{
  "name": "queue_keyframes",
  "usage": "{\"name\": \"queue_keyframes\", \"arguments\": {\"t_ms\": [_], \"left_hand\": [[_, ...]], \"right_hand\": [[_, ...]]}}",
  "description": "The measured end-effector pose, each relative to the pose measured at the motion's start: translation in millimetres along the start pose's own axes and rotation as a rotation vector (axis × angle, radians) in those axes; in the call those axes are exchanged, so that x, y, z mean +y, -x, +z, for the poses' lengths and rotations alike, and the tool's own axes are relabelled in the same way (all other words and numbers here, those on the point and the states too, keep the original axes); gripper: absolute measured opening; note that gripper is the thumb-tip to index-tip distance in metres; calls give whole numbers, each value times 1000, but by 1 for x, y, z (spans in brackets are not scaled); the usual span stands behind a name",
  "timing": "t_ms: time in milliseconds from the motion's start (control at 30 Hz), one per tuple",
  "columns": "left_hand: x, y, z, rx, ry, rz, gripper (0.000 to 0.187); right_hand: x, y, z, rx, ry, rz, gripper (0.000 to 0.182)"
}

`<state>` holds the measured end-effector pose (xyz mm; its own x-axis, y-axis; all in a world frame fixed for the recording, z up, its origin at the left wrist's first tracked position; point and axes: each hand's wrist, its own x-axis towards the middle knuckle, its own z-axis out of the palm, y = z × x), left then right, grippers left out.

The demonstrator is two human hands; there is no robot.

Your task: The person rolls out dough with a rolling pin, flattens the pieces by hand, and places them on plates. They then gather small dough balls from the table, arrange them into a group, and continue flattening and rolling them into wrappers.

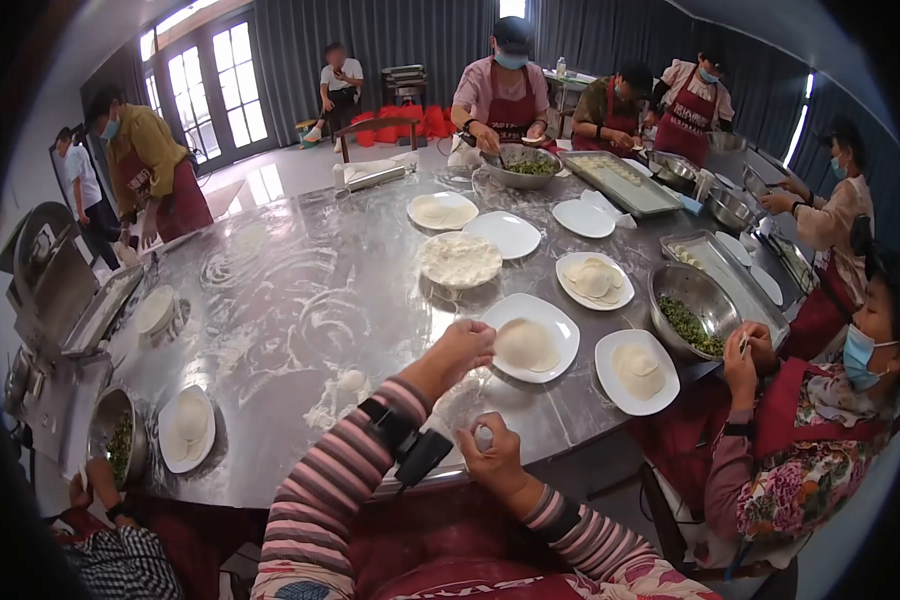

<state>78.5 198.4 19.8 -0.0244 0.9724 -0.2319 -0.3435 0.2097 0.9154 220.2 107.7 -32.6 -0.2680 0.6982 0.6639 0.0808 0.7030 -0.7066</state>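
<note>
My left hand (460, 358) reaches over the near left rim of a white square plate (562, 352). Its fingers are bent together at the left edge of a round dough wrapper (526, 345), which lies on the plate; the fingertips are partly hidden. Close to the table's front edge, my right hand (495, 458) is closed around a rolling pin (483, 437), of which just a pale rounded end shows. Dry flour (458, 398) dusts the steel between my hands, and a small dough ball (352, 380) sits left of my left forearm.
A plate of flour (460, 260) stands ahead on the steel table (280, 300). More plates of wrappers (595, 280) are to the right, near a bowl of green filling (685, 315). Co-workers sit close on both sides; a person (505, 95) stirs a bowl (522, 168) across the table.
</note>
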Motion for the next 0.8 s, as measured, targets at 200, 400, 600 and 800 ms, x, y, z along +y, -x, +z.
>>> {"name": "queue_keyframes", "arguments": {"t_ms": [200, 400, 600, 800], "left_hand": [[-8, 7, -102, 267, -547, 23, 23], [5, 78, -212, 679, -557, 7, 20], [-18, 72, -208, 579, -1169, 30, 25], [-31, 70, -165, 511, -1254, 246, 25]], "right_hand": [[-1, 4, -5, -61, -84, 132, 21], [1, 2, -3, -46, -25, 116, 24], [-5, 0, -2, -21, 9, 78, 22], [-1, 10, -4, -43, -2, 150, 22]]}}
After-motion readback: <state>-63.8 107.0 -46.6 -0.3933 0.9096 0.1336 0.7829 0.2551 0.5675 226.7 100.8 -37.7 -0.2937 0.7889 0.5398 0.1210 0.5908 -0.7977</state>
